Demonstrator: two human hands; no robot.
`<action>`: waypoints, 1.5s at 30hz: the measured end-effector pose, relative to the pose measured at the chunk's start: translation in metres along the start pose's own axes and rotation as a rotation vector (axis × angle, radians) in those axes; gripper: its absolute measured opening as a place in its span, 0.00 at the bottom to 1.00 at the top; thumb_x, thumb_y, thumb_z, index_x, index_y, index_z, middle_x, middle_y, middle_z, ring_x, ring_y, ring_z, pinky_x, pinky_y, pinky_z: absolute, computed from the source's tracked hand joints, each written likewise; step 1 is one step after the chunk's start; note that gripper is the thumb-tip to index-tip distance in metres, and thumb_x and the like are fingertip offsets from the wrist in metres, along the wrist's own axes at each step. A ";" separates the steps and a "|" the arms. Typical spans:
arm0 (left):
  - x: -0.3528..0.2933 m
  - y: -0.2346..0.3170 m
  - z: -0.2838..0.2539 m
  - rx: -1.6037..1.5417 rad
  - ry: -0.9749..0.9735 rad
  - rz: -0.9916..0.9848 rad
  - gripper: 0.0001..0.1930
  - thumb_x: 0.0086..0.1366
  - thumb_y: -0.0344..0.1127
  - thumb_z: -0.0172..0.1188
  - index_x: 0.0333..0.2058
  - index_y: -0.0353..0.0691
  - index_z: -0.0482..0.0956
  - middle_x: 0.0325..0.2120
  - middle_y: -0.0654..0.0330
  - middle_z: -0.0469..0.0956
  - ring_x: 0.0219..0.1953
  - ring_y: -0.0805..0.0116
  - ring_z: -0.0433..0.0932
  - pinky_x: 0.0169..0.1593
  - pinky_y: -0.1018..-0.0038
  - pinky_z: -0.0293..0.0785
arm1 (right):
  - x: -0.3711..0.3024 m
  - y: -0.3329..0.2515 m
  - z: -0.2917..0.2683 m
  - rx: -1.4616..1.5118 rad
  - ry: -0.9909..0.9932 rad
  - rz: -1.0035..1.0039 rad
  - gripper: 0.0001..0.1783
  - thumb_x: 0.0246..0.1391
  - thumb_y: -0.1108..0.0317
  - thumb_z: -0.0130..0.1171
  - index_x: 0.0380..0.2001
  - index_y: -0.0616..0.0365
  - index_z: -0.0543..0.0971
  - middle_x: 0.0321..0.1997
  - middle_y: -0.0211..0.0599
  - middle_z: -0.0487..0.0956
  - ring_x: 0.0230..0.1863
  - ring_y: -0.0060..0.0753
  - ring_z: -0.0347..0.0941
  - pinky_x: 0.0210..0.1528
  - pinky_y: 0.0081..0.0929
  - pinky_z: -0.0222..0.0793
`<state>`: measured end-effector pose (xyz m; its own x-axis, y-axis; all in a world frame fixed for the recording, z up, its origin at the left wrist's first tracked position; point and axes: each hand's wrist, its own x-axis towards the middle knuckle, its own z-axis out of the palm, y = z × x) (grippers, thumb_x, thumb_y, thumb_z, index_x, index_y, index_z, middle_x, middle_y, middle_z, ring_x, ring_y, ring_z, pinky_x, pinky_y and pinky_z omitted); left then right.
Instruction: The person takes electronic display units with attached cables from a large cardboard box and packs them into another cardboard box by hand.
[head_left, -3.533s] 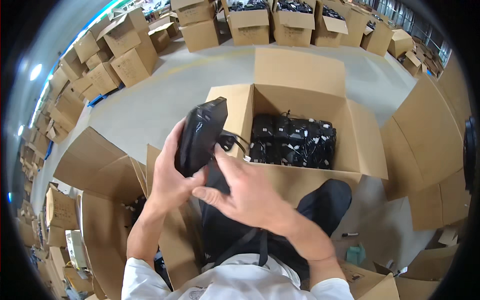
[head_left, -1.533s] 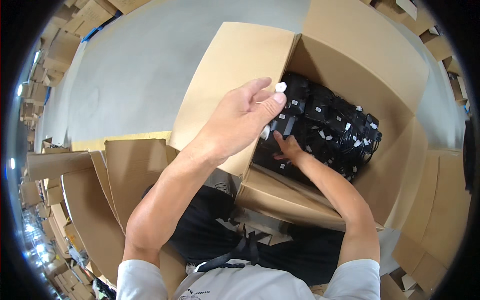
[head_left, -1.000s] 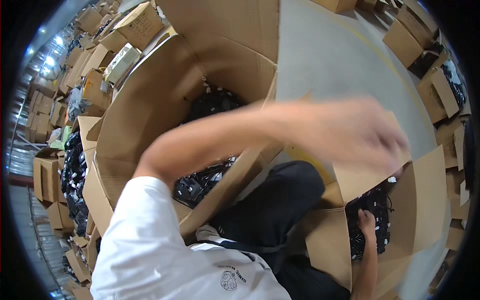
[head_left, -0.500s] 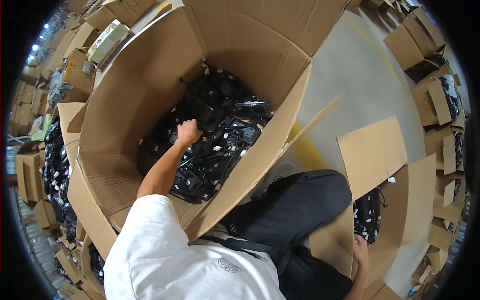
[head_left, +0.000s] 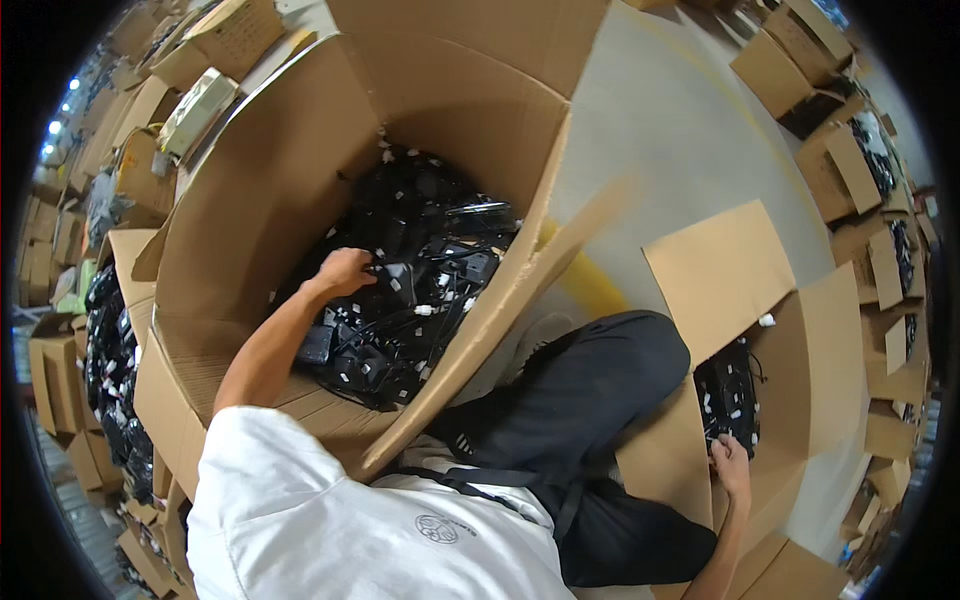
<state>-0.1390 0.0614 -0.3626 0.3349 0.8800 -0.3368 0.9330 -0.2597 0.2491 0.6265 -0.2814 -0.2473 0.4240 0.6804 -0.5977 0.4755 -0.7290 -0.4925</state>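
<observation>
My left hand [head_left: 345, 272] reaches into a tall cardboard box [head_left: 262, 150] in front of me. Its fingers are closed on a black plastic part [head_left: 397, 283] that tilts up from a heap of black parts [head_left: 365, 365] with thin cables and small white connectors. At the lower right, my right hand [head_left: 731, 462] is at a smaller open carton [head_left: 785, 440]. Its fingertips are pressed together at the near end of a row of black parts [head_left: 727, 392], also with white connectors. What they pinch, if anything, is too small to tell.
A loose flap [head_left: 585, 232] juts from the tall box's right wall. Stacked cartons [head_left: 853, 180] line the right side. On the left lie black parts in dark plastic [head_left: 112, 370] and a pale boxy device [head_left: 200, 112]. My bent knee [head_left: 640, 350] sits between the two boxes.
My left hand has drawn left, and a black part now shows tilted at its fingers. My right hand has moved up and further into the smaller carton. The whole view has shifted slightly.
</observation>
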 end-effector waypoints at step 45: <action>0.011 0.502 -0.197 -1.750 -0.838 0.337 0.16 0.77 0.44 0.47 0.41 0.35 0.72 0.16 0.73 0.53 0.15 0.81 0.49 0.14 0.82 0.47 | -0.150 -0.274 -0.052 1.679 0.414 -0.613 0.23 0.68 0.50 0.49 0.53 0.57 0.76 0.54 0.41 0.80 0.56 0.42 0.75 0.62 0.47 0.70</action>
<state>0.3074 0.0191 -0.0627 0.8980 0.3735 -0.2324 -0.1260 0.7246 0.6775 0.4725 -0.1795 0.0104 0.7724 0.6320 -0.0629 -0.4540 0.4803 -0.7504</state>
